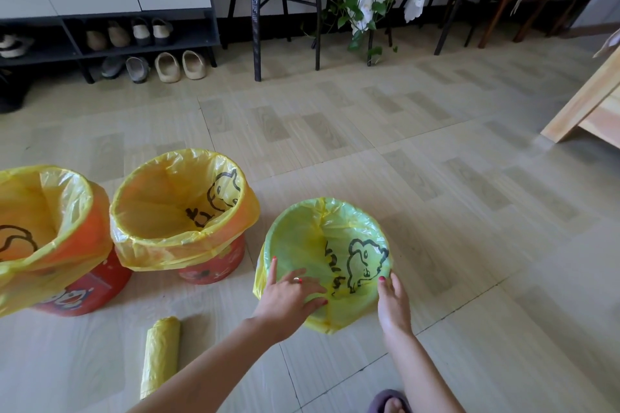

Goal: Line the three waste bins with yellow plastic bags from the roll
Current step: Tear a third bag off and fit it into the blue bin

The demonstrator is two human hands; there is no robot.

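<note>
Last step in hand: two orange bins [181,211], left of the green bin [327,261], already lined. Both hands, left [290,295] and right [392,302], fingers straight, pressing its bag [352,308] over the near rim, gripping nothing. Next, probably: smooth the overhang down; roll [161,352] lying near-left of it.

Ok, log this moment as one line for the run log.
bins lined: all three | left hand: flat on third bin's bag | right hand: open at near rim | roll: on floor, untouched
</note>
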